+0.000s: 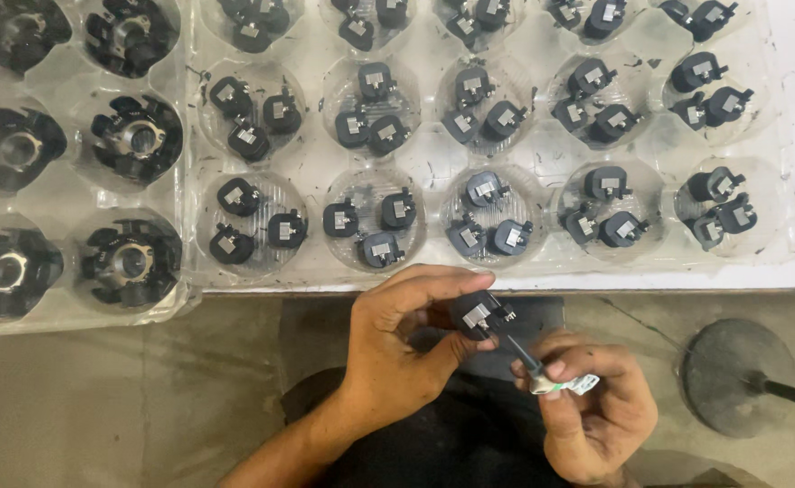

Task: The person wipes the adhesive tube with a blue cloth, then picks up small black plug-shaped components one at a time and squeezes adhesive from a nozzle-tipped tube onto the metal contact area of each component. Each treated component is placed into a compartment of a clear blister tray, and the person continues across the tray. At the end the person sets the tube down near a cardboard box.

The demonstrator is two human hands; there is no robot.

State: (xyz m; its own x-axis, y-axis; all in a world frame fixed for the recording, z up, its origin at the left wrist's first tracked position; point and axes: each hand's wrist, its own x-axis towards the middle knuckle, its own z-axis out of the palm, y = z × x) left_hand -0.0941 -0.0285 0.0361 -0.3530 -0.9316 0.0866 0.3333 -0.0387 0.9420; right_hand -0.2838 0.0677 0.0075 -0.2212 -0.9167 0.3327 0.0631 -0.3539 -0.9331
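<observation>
My left hand (397, 339) pinches a small black plastic part (480, 314) with a metal clip on it, held just below the table edge. My right hand (592, 402) grips a small white tube with a thin dark nozzle (542, 372), and the nozzle tip points up at the underside of the black part. Just above my hands lies a clear plastic tray (433, 154) whose round cups each hold three of the same black parts.
A second clear tray (72, 190) at the left holds larger black ring-shaped parts with metal centres. The white table edge (686, 282) runs across the middle. A round dark stand base (736, 375) with a rod sits on the concrete floor at the right.
</observation>
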